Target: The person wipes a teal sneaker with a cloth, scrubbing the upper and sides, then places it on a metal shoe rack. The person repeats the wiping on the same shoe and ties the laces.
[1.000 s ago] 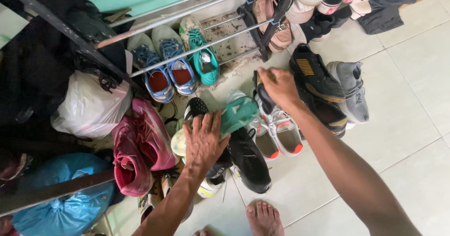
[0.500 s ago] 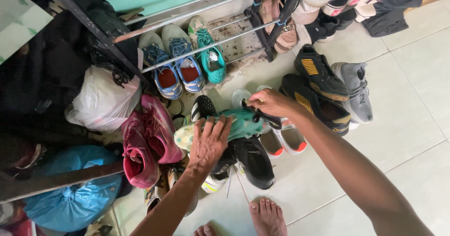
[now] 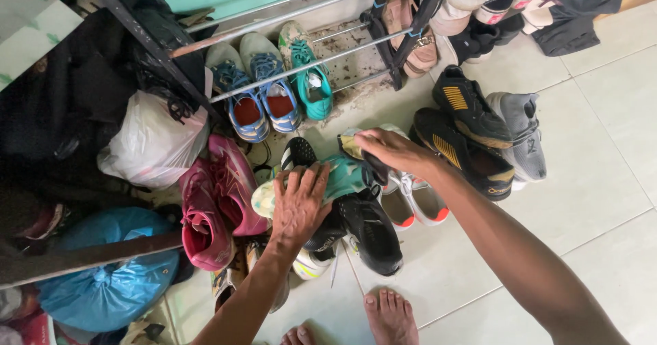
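My left hand (image 3: 300,205) lies flat, fingers spread, on a teal and pale yellow football boot (image 3: 345,174) that rests on top of a heap of shoes. My right hand (image 3: 390,150) grips the black collar end of that same boot from the right. Under the boot lie black boots (image 3: 369,228) and a black shoe with white stripes (image 3: 295,155). A pair of white trainers with orange insoles (image 3: 414,205) sits just right of my hands.
A metal shoe rack (image 3: 301,64) holds blue trainers (image 3: 256,105) and a teal shoe (image 3: 311,85). Pink shoes (image 3: 215,205), a white bag (image 3: 154,143) and a blue bag (image 3: 106,283) lie left. Black-and-yellow shoes (image 3: 469,126) and a grey trainer (image 3: 523,133) lie right. My bare foot (image 3: 390,317) stands on the tiles.
My right hand came down from a black shoe onto the teal boot's collar and now holds it. My left hand stays pressed on the boot, shifted slightly toward me.
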